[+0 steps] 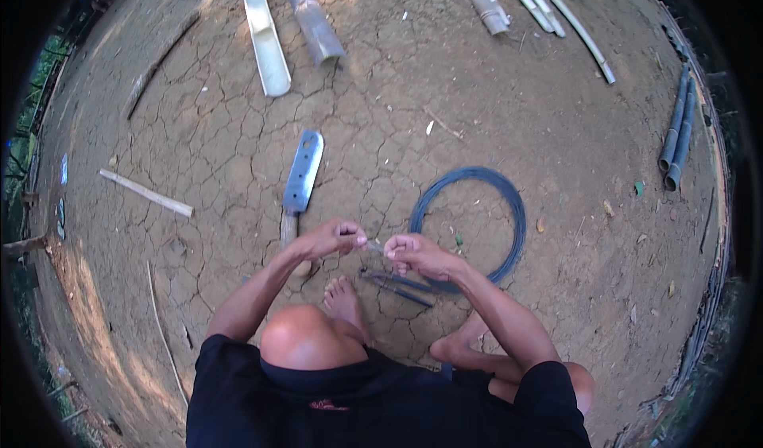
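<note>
Left hand (343,238) and right hand (409,252) pinched a thin piece (374,246); left wrist (299,248) partly hid knife (304,174); pliers (409,295) lay near, wire coil (519,224) right.

Thin strand (374,246) is showing pale grey; wire coil (519,225) is reading dark blue-grey with fine concentric lines, and the pliers (401,289) are appearing dark. Knife blade (304,173) is reflecting blue-grey, paler along one side, with a row of dark spots, its handle (289,230) showing brown, while the shirt (397,408) is registering black but for a small red motif (329,405). Ground (222,154) is presenting dull brown under a darker crack pattern, the split bamboo piece (266,42) is looking cream-white, and the paired poles (680,134) are displaying dark grey-blue.
</note>
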`<action>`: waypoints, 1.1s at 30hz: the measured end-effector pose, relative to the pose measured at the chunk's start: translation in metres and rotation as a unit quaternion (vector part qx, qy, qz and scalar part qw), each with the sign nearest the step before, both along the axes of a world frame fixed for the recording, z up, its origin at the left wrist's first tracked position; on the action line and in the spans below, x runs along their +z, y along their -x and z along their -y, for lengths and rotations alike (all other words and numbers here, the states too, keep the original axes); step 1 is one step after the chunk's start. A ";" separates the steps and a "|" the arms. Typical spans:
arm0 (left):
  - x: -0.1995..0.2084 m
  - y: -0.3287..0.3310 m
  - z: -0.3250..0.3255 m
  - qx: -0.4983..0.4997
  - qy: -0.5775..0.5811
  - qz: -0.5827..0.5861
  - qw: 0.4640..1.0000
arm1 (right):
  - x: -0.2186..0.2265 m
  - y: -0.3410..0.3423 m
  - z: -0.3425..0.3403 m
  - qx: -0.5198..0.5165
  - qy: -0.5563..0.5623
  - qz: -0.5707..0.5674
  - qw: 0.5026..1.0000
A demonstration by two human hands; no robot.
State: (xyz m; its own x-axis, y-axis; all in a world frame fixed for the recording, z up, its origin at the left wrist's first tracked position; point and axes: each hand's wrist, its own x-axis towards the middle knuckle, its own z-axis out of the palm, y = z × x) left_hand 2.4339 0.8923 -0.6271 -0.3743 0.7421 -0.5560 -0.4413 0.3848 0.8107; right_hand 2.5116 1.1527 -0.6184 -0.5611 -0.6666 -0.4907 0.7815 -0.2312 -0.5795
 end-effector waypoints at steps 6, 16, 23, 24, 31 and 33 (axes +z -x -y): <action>-0.001 -0.041 0.000 -0.080 0.083 -0.237 0.965 | -0.033 -0.025 0.010 0.124 -0.226 -0.174 0.950; -0.100 -0.058 0.017 0.292 0.309 -0.442 0.790 | -0.068 -0.031 0.039 -0.052 -0.357 -0.208 0.909; -0.109 -0.070 0.003 0.309 0.308 -0.381 0.815 | -0.067 -0.035 0.085 -0.166 -0.431 -0.303 0.834; -0.116 -0.075 0.003 0.333 0.321 -0.370 0.806 | -0.063 -0.033 0.098 -0.162 -0.446 -0.356 0.805; -0.117 -0.079 -0.023 0.552 0.079 0.018 0.830 | -0.053 -0.032 0.110 -0.112 -0.483 -0.452 0.741; -0.107 -0.071 -0.031 0.576 0.037 0.077 0.813 | -0.053 -0.029 0.098 -0.099 -0.493 -0.445 0.741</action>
State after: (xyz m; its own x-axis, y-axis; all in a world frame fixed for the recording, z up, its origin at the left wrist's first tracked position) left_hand 2.5046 0.9233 -0.7337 -0.7200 -0.0884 -0.6884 -0.6368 -0.3101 0.7059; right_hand 2.5410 1.0551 -0.6719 -0.9940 -0.0905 -0.0616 -0.0034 0.5882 -0.8087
